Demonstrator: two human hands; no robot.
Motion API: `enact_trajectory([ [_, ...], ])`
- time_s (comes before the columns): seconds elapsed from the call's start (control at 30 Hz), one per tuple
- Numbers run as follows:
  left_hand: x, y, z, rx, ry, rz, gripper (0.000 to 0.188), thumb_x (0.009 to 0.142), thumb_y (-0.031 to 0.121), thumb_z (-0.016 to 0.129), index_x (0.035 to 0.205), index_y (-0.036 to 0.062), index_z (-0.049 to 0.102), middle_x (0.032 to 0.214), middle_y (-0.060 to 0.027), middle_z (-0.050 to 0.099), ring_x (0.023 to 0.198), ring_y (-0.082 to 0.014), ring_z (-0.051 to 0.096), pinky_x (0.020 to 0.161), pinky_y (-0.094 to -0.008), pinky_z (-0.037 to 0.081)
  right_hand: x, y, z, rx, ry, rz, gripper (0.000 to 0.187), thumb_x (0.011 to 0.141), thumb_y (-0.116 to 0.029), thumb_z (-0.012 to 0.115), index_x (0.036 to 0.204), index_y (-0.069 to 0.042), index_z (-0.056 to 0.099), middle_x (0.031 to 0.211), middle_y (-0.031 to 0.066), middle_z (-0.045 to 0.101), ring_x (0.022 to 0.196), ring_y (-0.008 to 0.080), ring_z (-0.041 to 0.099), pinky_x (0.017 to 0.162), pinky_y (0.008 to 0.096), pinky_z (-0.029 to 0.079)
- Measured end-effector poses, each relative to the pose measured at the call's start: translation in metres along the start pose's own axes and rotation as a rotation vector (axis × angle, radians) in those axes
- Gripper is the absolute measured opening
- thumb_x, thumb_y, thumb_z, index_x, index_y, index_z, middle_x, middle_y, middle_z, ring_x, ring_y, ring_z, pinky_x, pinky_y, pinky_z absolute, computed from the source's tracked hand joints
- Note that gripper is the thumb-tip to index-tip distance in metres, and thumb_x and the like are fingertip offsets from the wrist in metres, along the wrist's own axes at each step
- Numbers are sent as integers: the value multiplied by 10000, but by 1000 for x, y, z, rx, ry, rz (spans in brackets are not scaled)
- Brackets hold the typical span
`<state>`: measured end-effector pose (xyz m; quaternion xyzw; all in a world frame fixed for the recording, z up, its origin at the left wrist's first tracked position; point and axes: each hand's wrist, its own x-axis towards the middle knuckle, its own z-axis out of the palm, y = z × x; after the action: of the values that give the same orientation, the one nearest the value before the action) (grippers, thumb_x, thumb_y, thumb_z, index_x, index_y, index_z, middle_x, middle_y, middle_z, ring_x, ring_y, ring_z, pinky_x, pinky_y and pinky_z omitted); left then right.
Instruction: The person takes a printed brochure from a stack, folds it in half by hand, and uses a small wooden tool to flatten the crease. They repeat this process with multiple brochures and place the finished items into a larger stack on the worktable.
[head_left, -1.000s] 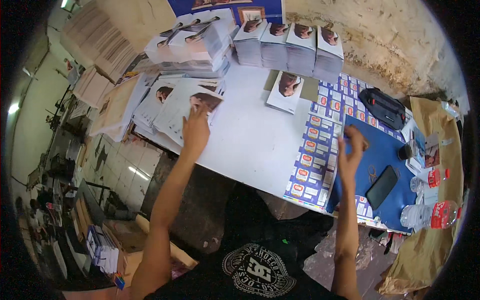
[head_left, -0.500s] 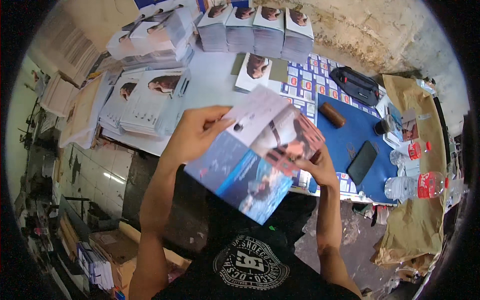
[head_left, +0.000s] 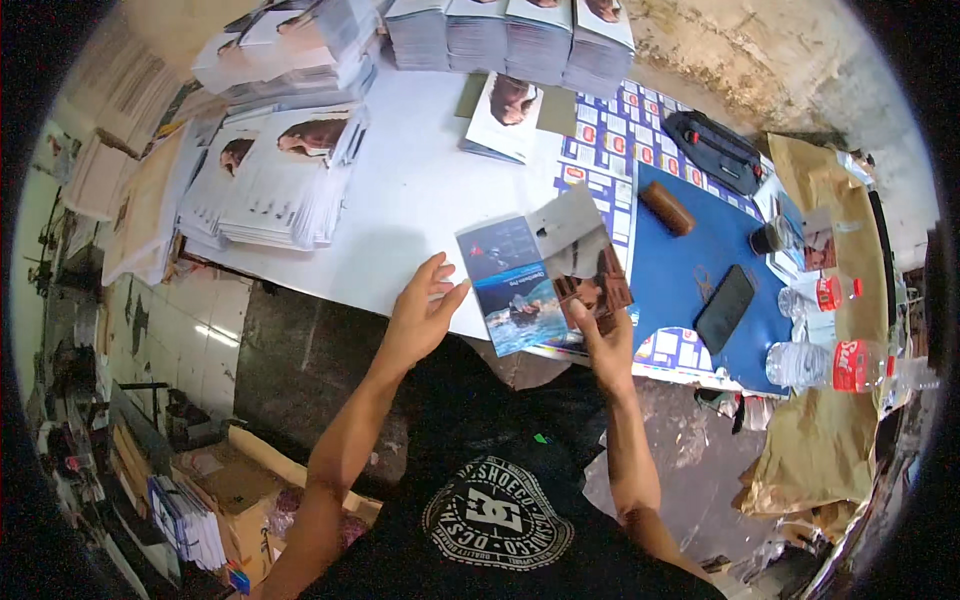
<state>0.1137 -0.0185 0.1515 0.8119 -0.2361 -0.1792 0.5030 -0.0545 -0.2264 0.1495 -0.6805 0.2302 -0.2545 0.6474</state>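
Note:
My right hand (head_left: 606, 345) grips a printed leaflet (head_left: 515, 300) by its lower right edge, thumb on top. The leaflet is partly unfolded, with dark and bright blue panels on the left and a grey and brown photo panel on the right. It is held tilted over the table's front edge. Close to the leaflet's left side, my left hand (head_left: 425, 308) is open, its fingers apart and holding nothing. Farther back, a folded leaflet (head_left: 503, 120) with a brown picture lies on the white table (head_left: 400, 180).
Leaflet stacks (head_left: 290, 190) occupy the table's left side, with tall stacks (head_left: 480, 40) along the back. On the blue mat (head_left: 690, 270) at right are a brown cylinder (head_left: 667, 208), a phone (head_left: 725, 308) and plastic bottles (head_left: 825, 365). A black pouch (head_left: 712, 150) lies behind.
The leaflet has moved from lying across both hands to my right hand alone, more upright. My left hand has let go and drawn away to its left side. The view has shifted slightly.

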Motion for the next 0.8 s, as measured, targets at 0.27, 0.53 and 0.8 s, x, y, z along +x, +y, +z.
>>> enact_trajectory([
  [0.27, 14, 13, 34, -721, -72, -213, 557, 995, 70, 575, 1487, -62, 351, 1483, -233, 475, 1332, -268, 510, 1130, -383, 405, 31, -12, 10, -440, -246, -52, 492, 1005, -396, 548, 1333, -35, 607, 1430, 251, 531, 1331, 430, 494, 1108, 425, 389],
  [0.53, -14, 23, 28, -714, -136, -353, 557, 998, 117, 566, 1484, -61, 358, 1465, -260, 482, 1349, -302, 500, 1141, -409, 398, 31, 18, 19, -991, -259, -355, 668, 1007, -389, 556, 1552, -63, 348, 1591, 233, 333, 1470, 419, 319, 1153, 598, 277],
  [0.8, -8, 20, 36, -732, -142, -279, 580, 992, 104, 544, 1487, -97, 319, 1474, -270, 473, 1362, -303, 497, 1146, -406, 391, 32, 25, 22, -1081, -240, -370, 681, 1006, -402, 545, 1553, -55, 335, 1609, 218, 304, 1487, 407, 293, 1179, 569, 266],
])
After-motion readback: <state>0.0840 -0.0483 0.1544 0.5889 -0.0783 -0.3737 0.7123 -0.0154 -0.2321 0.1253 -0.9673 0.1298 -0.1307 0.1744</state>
